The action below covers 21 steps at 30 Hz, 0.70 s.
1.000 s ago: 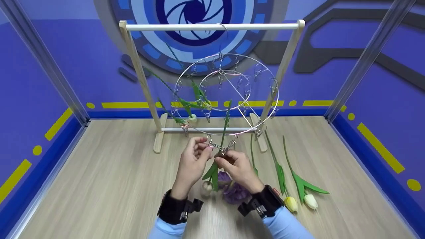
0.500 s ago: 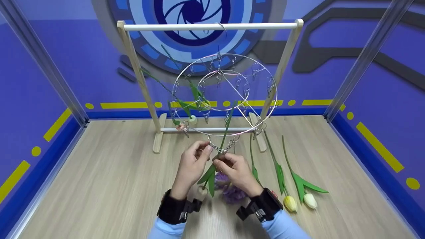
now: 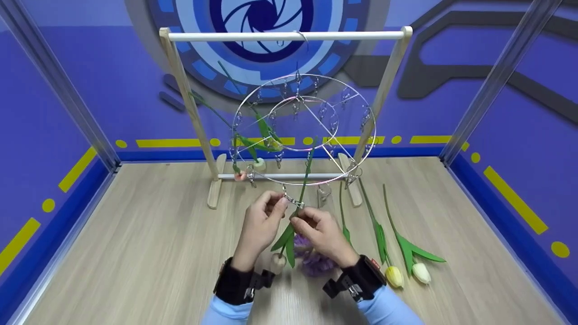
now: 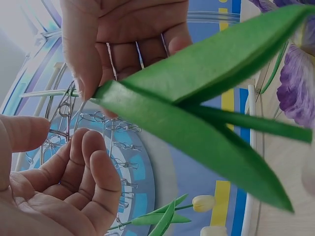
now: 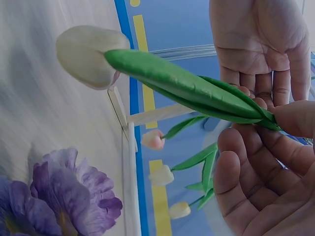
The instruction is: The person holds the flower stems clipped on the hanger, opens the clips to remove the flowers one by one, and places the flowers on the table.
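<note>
A round wire clip hanger (image 3: pixel 375 128) hangs from a wooden rack (image 3: pixel 289 36). Below its front edge my two hands meet. My left hand (image 3: pixel 276 201) pinches a metal clip (image 3: pixel 291 199) on the ring. My right hand (image 3: pixel 298 220) pinches the stem of a white tulip (image 3: pixel 277 262), which hangs head down with its green leaves (image 3: pixel 285 237) below my fingers. In the right wrist view, thumb and fingers of my right hand (image 5: pixel 268 130) close on the stem where the leaves (image 5: pixel 197 91) join, with the tulip head (image 5: pixel 91 56) beyond. The leaves (image 4: pixel 197 98) fill the left wrist view.
A pink tulip (image 3: pixel 240 175) and a white one (image 3: pixel 259 164) hang clipped at the ring's left. On the wooden table lie a purple flower (image 3: pixel 314 266), a yellow tulip (image 3: pixel 395 276), a white tulip (image 3: pixel 422 273) and a loose stem (image 3: pixel 343 212). Blue walls enclose three sides.
Both hands and the tulip have shifted slightly left and down. The ring has swung a little, and a clip to the right of my right hand now hangs free.
</note>
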Each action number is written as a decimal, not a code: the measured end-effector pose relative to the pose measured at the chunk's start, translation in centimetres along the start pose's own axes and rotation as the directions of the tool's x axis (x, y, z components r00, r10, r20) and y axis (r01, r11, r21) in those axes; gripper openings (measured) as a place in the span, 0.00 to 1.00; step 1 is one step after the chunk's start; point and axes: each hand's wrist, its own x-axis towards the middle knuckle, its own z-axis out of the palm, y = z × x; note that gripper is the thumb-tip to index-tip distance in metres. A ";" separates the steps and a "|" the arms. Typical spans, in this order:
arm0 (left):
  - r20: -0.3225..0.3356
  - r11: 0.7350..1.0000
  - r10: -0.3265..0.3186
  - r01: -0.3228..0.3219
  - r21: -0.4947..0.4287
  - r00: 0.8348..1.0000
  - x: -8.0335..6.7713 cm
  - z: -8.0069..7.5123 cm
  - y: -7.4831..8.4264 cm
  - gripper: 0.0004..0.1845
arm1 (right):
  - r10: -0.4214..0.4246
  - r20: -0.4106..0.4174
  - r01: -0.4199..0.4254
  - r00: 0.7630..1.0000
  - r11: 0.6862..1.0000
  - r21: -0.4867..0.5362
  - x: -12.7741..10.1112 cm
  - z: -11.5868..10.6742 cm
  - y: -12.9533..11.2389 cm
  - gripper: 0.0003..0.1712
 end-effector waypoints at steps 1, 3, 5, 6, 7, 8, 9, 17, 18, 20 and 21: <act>-0.001 1.000 0.002 -0.002 -0.001 1.000 0.0 0.0 0.0 0.12 | 0.000 0.000 0.000 1.000 1.000 -0.007 0.0 0.0 0.0 0.06; -0.002 1.000 0.005 -0.005 0.002 1.000 0.0 0.0 -0.1 0.12 | -0.002 -0.001 0.002 1.000 1.000 -0.026 0.1 -0.1 -0.1 0.06; -0.003 1.000 0.010 -0.010 0.004 1.000 0.0 0.0 -0.1 0.11 | -0.003 0.001 0.003 1.000 0.999 -0.038 0.1 -0.2 -0.1 0.06; -0.003 1.000 0.012 -0.012 0.004 1.000 0.0 0.0 -0.1 0.11 | -0.005 0.001 0.005 1.000 0.999 -0.044 0.1 -0.2 -0.1 0.06; -0.003 1.000 0.015 -0.015 0.006 1.000 0.0 0.0 -0.1 0.11 | -0.005 0.002 0.005 1.000 0.999 -0.050 0.1 -0.2 -0.1 0.05; -0.002 1.000 0.021 -0.021 0.003 1.000 0.0 0.0 -0.1 0.10 | -0.006 0.002 0.007 1.000 0.998 -0.060 0.1 -0.2 -0.1 0.05; -0.001 1.000 0.023 -0.023 0.005 1.000 0.0 0.0 -0.1 0.10 | -0.005 0.004 0.005 1.000 0.998 -0.064 0.2 -0.3 -0.1 0.04; -0.001 0.998 0.049 -0.049 0.026 0.999 0.0 -0.2 -0.2 0.10 | 0.016 0.016 -0.015 1.000 0.996 -0.088 0.3 -0.4 -0.1 0.03; -0.001 0.998 0.053 -0.053 0.028 0.999 0.0 -0.2 -0.1 0.09 | 0.013 0.016 -0.011 1.000 0.996 -0.087 0.3 -0.4 -0.1 0.03; -0.002 0.998 0.051 -0.051 0.037 0.999 0.0 -0.3 -0.1 0.09 | 0.004 0.014 -0.003 1.000 0.996 -0.086 0.3 -0.5 -0.1 0.03; -0.002 0.998 0.048 -0.048 0.044 0.999 0.1 -0.3 -0.1 0.09 | 0.000 0.012 0.002 1.000 0.996 -0.086 0.3 -0.5 -0.1 0.02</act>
